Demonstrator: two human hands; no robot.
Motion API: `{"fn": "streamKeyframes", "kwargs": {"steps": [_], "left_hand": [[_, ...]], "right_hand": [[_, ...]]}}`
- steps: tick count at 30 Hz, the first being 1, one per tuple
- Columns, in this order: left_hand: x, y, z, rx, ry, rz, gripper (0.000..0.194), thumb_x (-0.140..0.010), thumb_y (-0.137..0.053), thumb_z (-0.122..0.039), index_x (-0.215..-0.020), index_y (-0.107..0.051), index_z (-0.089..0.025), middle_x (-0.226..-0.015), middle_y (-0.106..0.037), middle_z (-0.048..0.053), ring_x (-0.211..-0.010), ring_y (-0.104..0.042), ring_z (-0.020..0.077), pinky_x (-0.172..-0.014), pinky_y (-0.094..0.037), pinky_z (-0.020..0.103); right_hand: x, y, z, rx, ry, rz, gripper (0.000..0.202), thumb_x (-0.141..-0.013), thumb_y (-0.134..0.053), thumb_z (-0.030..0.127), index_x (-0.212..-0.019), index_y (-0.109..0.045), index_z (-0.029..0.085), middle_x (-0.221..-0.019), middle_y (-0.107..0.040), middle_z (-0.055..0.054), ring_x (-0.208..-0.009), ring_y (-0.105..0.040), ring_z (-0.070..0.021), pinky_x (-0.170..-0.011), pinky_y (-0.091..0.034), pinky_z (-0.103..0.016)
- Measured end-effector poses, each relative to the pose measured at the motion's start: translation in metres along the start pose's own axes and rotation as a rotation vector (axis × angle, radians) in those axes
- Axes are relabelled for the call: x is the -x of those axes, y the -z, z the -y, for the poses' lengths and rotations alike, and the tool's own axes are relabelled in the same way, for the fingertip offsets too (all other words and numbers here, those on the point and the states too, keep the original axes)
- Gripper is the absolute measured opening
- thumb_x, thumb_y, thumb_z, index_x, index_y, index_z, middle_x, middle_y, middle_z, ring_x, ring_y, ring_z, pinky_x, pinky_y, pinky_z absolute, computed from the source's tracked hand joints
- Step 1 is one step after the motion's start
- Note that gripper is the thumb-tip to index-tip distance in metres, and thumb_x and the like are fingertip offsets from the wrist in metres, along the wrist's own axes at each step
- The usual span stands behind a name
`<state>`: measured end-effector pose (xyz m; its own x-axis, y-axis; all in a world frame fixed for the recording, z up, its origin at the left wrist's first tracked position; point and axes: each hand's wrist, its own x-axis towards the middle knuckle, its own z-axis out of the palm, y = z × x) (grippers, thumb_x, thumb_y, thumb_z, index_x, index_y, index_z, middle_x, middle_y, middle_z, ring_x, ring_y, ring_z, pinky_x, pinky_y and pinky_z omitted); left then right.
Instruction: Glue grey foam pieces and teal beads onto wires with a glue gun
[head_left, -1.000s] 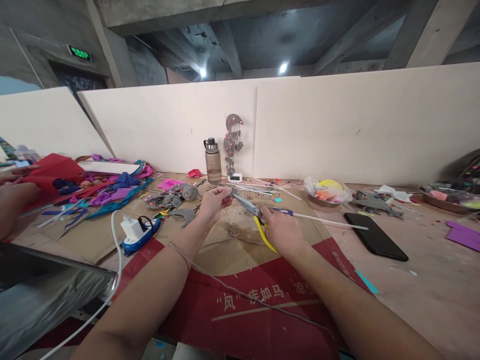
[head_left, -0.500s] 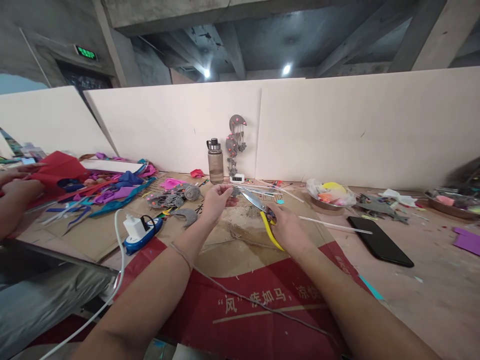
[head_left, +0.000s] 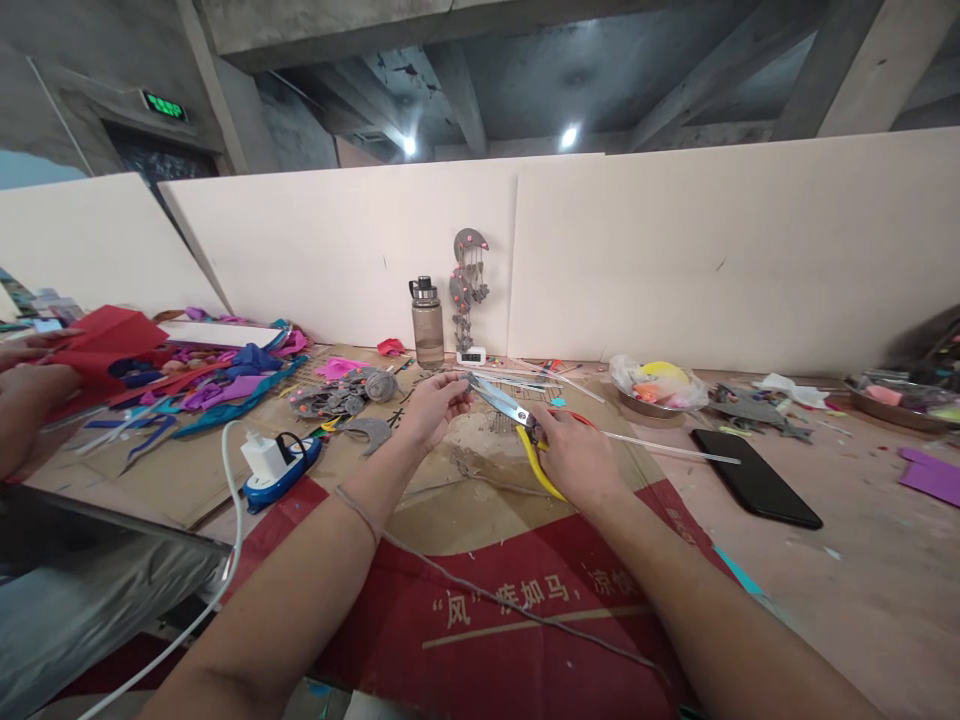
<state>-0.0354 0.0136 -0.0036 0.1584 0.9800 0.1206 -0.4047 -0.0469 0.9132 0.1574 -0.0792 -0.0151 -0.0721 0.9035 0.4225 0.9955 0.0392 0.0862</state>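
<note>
My right hand (head_left: 574, 452) grips scissors (head_left: 536, 460) with yellow handles, and their blades point up and left. At the blade tips, my left hand (head_left: 437, 408) pinches something small and grey, too small to make out. Grey yarn (head_left: 480, 590) lies over my left forearm and runs across the cardboard (head_left: 420, 520) with its red printed band. Left of my left hand are a ball of grey yarn (head_left: 381, 385), grey felt pieces with pink dots (head_left: 330, 398) and a grey crescent (head_left: 365, 434).
A bottle (head_left: 428, 330) and small clock (head_left: 471, 356) stand behind the hands. A blue power strip (head_left: 281, 478) lies left, a black phone (head_left: 754, 480) and a bowl (head_left: 654, 405) right. Another person's hands (head_left: 34, 385) hold red felt (head_left: 112, 345) at far left.
The scissors' blades look wider apart, and their red inner handle now shows beside my right hand. The whole view has shifted slightly.
</note>
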Motion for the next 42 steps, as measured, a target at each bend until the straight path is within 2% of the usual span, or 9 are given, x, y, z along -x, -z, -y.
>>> {"fn": "streamKeyframes", "kwargs": {"steps": [6,18,28,32,38,42], "left_hand": [[0.0,0.002,0.001,-0.039,0.001,-0.027,0.025,-0.06,-0.077,-0.019,-0.082,-0.065,-0.013,-0.07,-0.061,0.0,-0.057,-0.056,0.007,-0.045,-0.036,0.017],[-0.001,0.003,0.0,0.035,0.03,-0.074,0.022,-0.061,-0.075,-0.014,-0.08,-0.064,-0.013,-0.063,-0.06,-0.002,-0.054,-0.057,0.008,-0.049,-0.043,0.019],[-0.003,0.004,0.0,0.07,0.046,-0.076,0.013,-0.069,-0.068,-0.009,-0.082,-0.066,-0.011,-0.061,-0.061,0.0,-0.052,-0.057,0.0068,-0.05,-0.045,0.017],[-0.003,0.004,0.001,0.092,0.051,-0.081,0.012,-0.071,-0.066,-0.007,-0.082,-0.065,-0.01,-0.062,-0.062,0.0,-0.053,-0.058,0.0067,-0.05,-0.047,0.016],[-0.001,0.003,-0.002,0.076,0.022,-0.112,0.01,-0.071,-0.068,-0.009,-0.08,-0.064,-0.011,-0.065,-0.063,0.001,-0.056,-0.06,0.0074,-0.049,-0.046,0.016],[0.0,0.002,-0.002,0.045,0.023,-0.105,0.015,-0.069,-0.07,-0.011,-0.081,-0.062,-0.013,-0.069,-0.064,0.001,-0.057,-0.062,0.0094,-0.049,-0.047,0.018]], "right_hand": [[0.0,-0.002,0.002,-0.004,-0.019,0.031,0.032,-0.093,-0.036,0.022,-0.12,-0.052,0.028,-0.102,-0.068,-0.007,-0.08,-0.066,-0.0202,-0.063,-0.04,-0.027],[0.001,0.006,0.004,0.072,-0.017,0.067,0.032,-0.09,-0.038,0.018,-0.119,-0.05,0.024,-0.097,-0.068,-0.008,-0.081,-0.068,-0.0232,-0.062,-0.043,-0.028],[0.001,0.007,0.007,0.054,-0.015,0.1,0.038,-0.086,-0.042,0.011,-0.121,-0.05,0.023,-0.094,-0.07,-0.009,-0.08,-0.069,-0.0232,-0.061,-0.042,-0.027],[0.001,0.004,0.005,-0.024,-0.04,0.103,0.033,-0.088,-0.043,0.017,-0.119,-0.054,0.026,-0.092,-0.071,-0.007,-0.081,-0.068,-0.0234,-0.063,-0.041,-0.028],[0.0,0.004,0.006,-0.073,-0.066,0.09,0.037,-0.093,-0.041,0.025,-0.128,-0.049,0.033,-0.102,-0.07,-0.005,-0.083,-0.067,-0.0216,-0.067,-0.042,-0.029],[0.001,0.005,0.006,-0.044,-0.042,0.079,0.037,-0.093,-0.04,0.025,-0.128,-0.05,0.031,-0.103,-0.069,-0.006,-0.084,-0.067,-0.0228,-0.066,-0.042,-0.029]]}}
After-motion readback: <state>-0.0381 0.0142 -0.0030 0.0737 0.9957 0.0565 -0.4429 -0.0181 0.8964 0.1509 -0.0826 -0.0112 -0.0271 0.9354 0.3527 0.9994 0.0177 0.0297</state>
